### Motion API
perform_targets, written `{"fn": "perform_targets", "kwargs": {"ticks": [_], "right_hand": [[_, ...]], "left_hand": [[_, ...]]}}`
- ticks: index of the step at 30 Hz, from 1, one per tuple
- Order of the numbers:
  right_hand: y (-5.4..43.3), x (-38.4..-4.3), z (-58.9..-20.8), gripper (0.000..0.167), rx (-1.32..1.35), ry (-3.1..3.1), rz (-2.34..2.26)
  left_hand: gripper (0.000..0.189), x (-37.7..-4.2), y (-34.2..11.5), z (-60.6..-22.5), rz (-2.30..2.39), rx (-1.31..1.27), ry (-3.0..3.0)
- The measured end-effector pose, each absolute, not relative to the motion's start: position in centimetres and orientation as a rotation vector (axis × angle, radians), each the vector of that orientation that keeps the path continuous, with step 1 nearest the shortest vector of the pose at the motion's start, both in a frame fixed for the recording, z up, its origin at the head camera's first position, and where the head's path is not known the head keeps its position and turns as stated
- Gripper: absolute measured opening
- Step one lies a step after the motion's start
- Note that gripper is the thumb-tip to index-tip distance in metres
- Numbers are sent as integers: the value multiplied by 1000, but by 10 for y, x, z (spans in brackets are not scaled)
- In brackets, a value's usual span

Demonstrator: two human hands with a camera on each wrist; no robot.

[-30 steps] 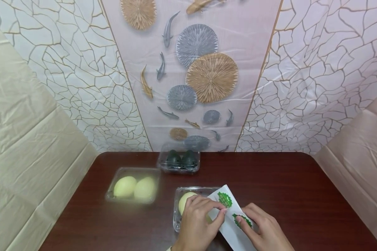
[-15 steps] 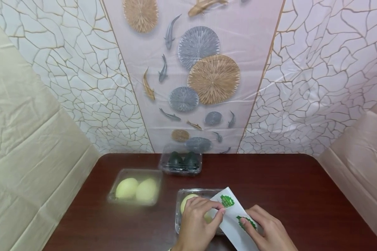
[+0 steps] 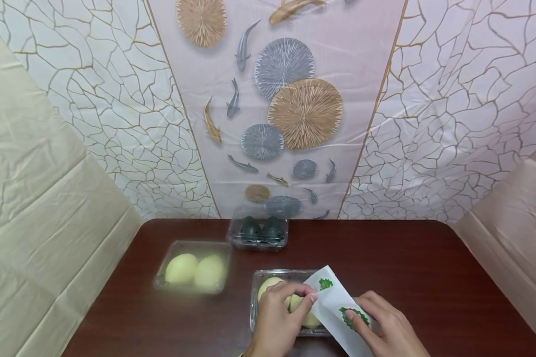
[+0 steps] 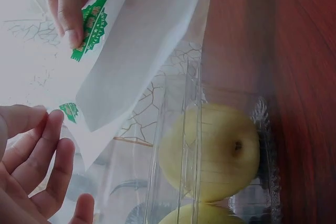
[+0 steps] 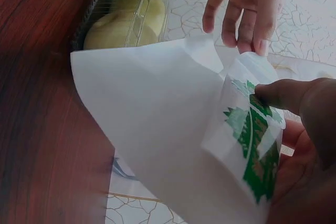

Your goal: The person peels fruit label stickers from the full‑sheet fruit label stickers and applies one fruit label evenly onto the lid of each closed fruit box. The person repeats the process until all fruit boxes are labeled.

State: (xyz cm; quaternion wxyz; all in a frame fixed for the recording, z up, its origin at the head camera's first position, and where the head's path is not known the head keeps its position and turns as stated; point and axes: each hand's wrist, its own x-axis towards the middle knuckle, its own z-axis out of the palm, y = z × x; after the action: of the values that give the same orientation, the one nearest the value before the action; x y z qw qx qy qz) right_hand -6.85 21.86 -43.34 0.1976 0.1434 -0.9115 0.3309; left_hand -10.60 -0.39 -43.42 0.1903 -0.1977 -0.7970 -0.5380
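Note:
In the head view, my right hand [image 3: 386,325] holds a white sticker sheet [image 3: 337,312] printed with green labels, its thumb on the lower label [image 3: 354,318]. My left hand [image 3: 277,317] pinches a clear-edged sticker by the sheet's upper left edge; a small green print [image 4: 68,112] lies beside its fingertips in the left wrist view. Clear film [image 5: 254,66] lifts from the sheet under those fingers in the right wrist view. Beneath the left hand and the sheet stands a clear plastic box [image 3: 253,305] with pale yellow pears [image 4: 210,150], partly hidden.
To the left, another clear box [image 3: 161,282] holds two pale yellow fruits [image 3: 181,268], looking hazy. At the back of the dark red-brown table [image 3: 397,258], a clear box [image 3: 232,238] contains two dark green avocados [image 3: 251,229]. A patterned cloth [image 3: 232,163] hangs behind.
The sheet's upper left edge has bent, and less of the upper green label shows. My left fingertips have drawn slightly left of the sheet, uncovering more of the pears. The head view has shifted a little.

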Motion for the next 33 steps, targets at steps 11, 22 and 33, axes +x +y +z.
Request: {"fn": "perform_targets", "kwargs": {"ticks": [11, 22, 33], "right_hand": [[227, -70, -430, 29, 410, -2549, 828], [234, -70, -427, 30, 351, -2638, 696], [249, -78, -419, 30, 203, -2819, 681]], "left_hand": [[5, -106, -6, -433, -1570, -475, -2197], [16, -109, -8, -436, -1481, -473, -2124], [11, -107, -10, -436, -1614, -410, -2090]]}}
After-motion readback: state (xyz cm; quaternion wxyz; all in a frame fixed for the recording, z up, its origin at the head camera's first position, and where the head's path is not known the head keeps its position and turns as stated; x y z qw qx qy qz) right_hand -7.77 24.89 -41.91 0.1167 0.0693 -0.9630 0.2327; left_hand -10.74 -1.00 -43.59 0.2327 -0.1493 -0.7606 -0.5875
